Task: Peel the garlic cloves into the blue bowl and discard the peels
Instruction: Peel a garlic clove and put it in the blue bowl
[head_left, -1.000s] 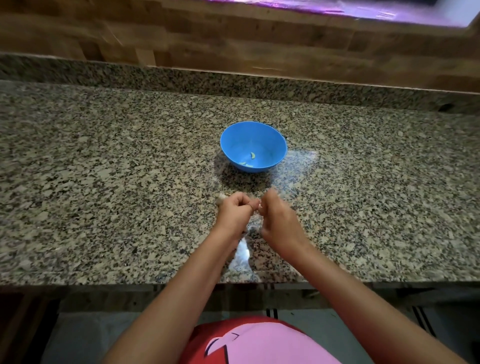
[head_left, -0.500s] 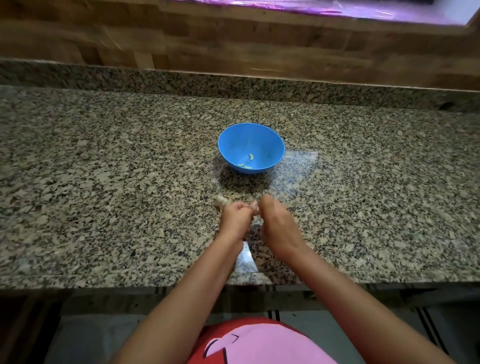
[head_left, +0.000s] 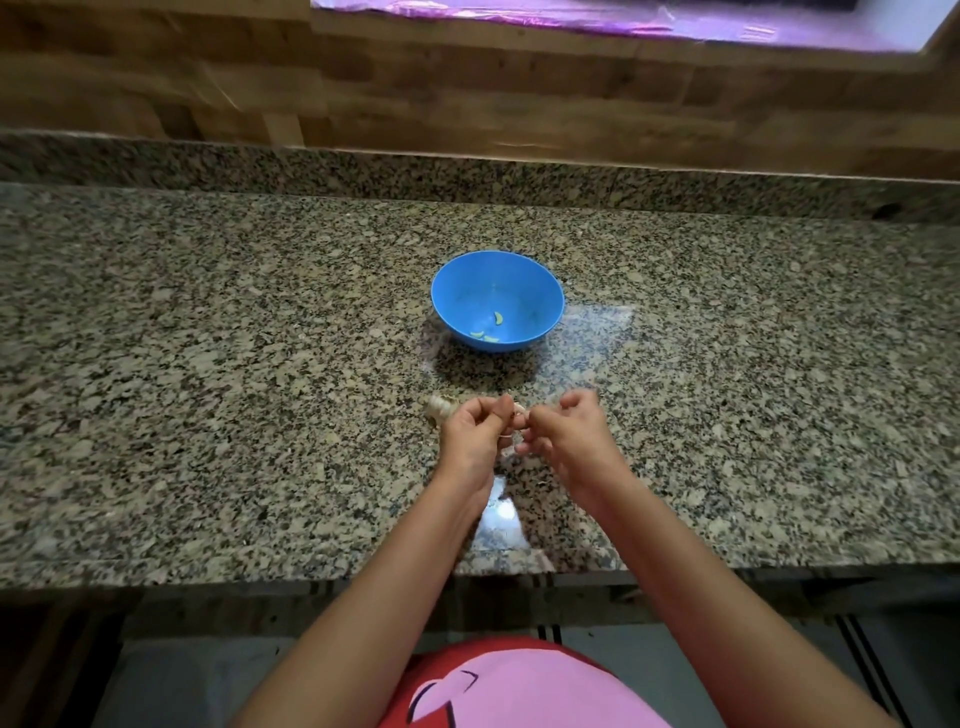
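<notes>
At the far left we see only the speckled granite counter (head_left: 208, 395), with a wood-panelled wall (head_left: 467, 93) rising behind it at 12 o'clock. Moving right, we come to a pale, papery garlic head (head_left: 439, 408) lying on the stone, just beside the left hand (head_left: 470, 439) at its 10 o'clock. That hand hangs a little above the counter, fingers curled inward, thumb and forefinger pinching a small garlic clove (head_left: 519, 415). The clove sits between the two hands and is too small and blurred for us to tell how much skin it carries.

At 12 o'clock from the hands, apart from them, the blue bowl (head_left: 497, 301) stands upright on the counter. We count three yellowish peeled cloves (head_left: 491, 330) lying in its bottom.

Further right, the right hand (head_left: 566, 441) meets the left at the clove, its thumb and first finger nipping the clove's near side while the remaining fingers curl loosely above. At 6 o'clock, below the counter's edge, we see a pink and red shirt (head_left: 519, 686).
</notes>
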